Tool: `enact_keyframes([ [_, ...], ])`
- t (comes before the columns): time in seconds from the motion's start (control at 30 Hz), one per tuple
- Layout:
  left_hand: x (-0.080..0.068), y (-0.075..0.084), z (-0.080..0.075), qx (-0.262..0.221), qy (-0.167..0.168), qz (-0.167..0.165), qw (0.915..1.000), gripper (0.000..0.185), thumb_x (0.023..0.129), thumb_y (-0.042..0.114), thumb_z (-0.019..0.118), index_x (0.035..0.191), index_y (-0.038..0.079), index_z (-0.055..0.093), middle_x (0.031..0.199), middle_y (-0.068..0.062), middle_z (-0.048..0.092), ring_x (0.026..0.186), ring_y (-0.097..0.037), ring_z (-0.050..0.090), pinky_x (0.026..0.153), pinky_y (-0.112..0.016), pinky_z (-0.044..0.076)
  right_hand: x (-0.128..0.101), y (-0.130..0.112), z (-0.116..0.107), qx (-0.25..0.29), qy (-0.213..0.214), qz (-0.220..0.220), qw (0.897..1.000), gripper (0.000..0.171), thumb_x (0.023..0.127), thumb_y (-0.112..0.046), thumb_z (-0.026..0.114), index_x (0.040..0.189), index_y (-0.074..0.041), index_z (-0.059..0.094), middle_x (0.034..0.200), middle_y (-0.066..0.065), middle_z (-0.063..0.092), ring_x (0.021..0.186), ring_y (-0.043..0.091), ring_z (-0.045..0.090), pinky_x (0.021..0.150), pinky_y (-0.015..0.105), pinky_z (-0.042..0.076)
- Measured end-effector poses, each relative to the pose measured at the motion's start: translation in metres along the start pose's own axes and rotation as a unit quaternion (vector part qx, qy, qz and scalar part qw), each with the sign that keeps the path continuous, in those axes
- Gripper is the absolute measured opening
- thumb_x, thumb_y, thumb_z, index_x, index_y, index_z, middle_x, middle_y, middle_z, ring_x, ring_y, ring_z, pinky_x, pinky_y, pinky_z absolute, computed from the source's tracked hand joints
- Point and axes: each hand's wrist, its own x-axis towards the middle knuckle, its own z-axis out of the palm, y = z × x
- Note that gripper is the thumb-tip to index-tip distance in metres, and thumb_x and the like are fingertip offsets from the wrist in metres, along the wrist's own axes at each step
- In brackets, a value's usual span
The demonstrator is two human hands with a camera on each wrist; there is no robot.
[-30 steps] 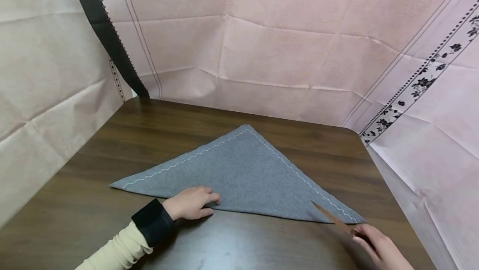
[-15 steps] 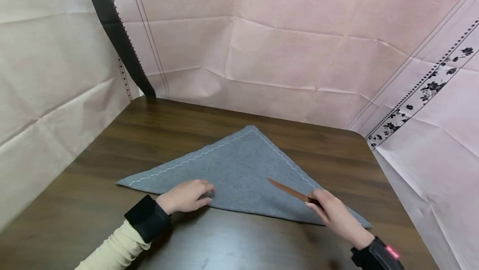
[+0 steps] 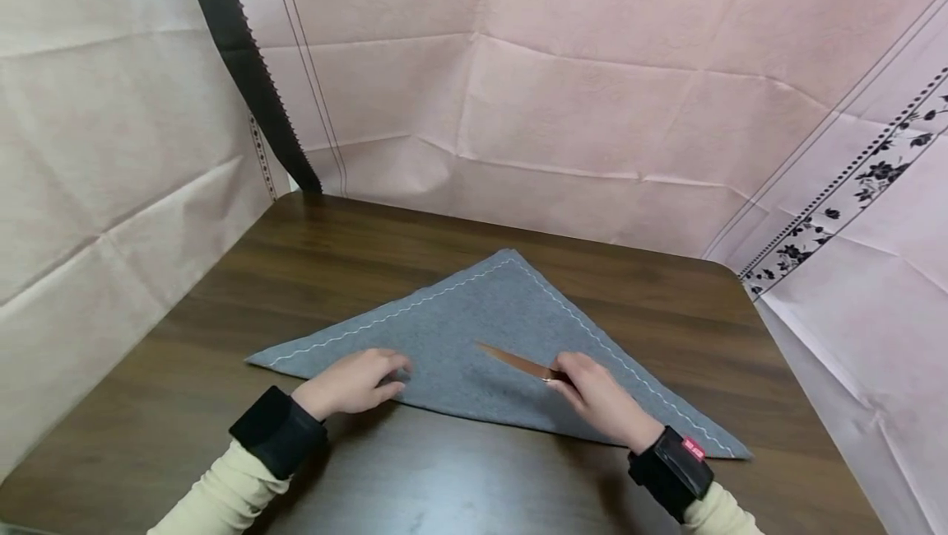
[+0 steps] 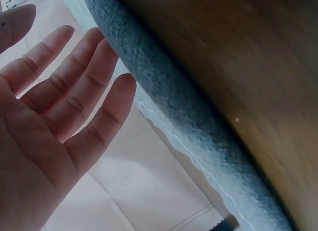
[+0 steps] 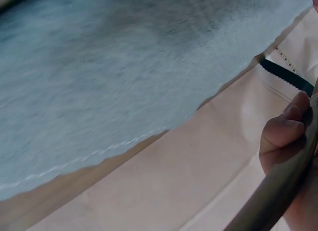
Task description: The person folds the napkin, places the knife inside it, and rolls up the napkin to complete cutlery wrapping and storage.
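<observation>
A grey-blue cloth (image 3: 481, 321), folded into a triangle with white wavy stitching along two edges, lies flat on the table. My right hand (image 3: 603, 399) grips a knife (image 3: 514, 360) by its dark handle over the right half of the cloth. Its brownish blade points left and away. The right wrist view shows the curled fingers (image 5: 285, 129) beside the dark handle (image 5: 283, 186). My left hand (image 3: 351, 383) is at the cloth's front edge, left of the middle. Loosely bent fingers (image 4: 82, 82) with nothing in them show against the thick folded edge (image 4: 164, 97) in the left wrist view.
The dark brown wooden table (image 3: 385, 469) has rounded far corners. Pale pink creased sheeting (image 3: 578, 123) stands up behind it and at both sides. A black strip (image 3: 248, 66) hangs at the left, and a floral band (image 3: 852, 197) runs down on the right.
My right hand has brought the knife left and inward, from the cloth's right corner to over its middle right. The left hand has shifted slightly left. The head view has turned a little.
</observation>
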Motion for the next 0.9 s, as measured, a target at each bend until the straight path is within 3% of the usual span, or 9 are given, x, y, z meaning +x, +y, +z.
enact_keyframes([
  [0.4,-0.006,-0.011,-0.001,0.019,0.023,-0.021,0.9993,0.021,0.089,0.002,0.053,0.107,0.002,0.062,0.101,-0.009,0.063,0.089,-0.020,0.059,0.073,-0.037,0.047,0.030,-0.015,0.031,-0.014,-0.048,-0.010,0.999,0.009,0.087,-0.014,0.061,0.084,-0.014,0.053,0.076,-0.009,0.047,0.071,0.008,0.046,0.065,0.028,0.041],
  [0.7,-0.006,-0.013,-0.001,0.028,0.022,-0.029,0.9990,0.020,0.087,-0.001,0.053,0.105,0.000,0.062,0.099,-0.010,0.062,0.091,-0.023,0.058,0.077,-0.040,0.047,0.046,-0.028,0.060,-0.069,-0.085,-0.009,0.994,0.014,0.088,-0.017,0.061,0.080,-0.012,0.051,0.073,-0.005,0.052,0.073,0.013,0.053,0.061,0.027,0.044],
  [0.9,-0.008,-0.011,-0.002,0.026,0.020,-0.015,0.9993,0.019,0.088,0.000,0.053,0.104,0.000,0.063,0.097,-0.010,0.060,0.089,-0.023,0.057,0.075,-0.038,0.046,0.043,-0.034,0.069,-0.146,-0.085,-0.014,0.986,0.011,0.086,-0.018,0.063,0.083,-0.013,0.054,0.079,-0.003,0.054,0.075,0.014,0.053,0.060,0.025,0.046],
])
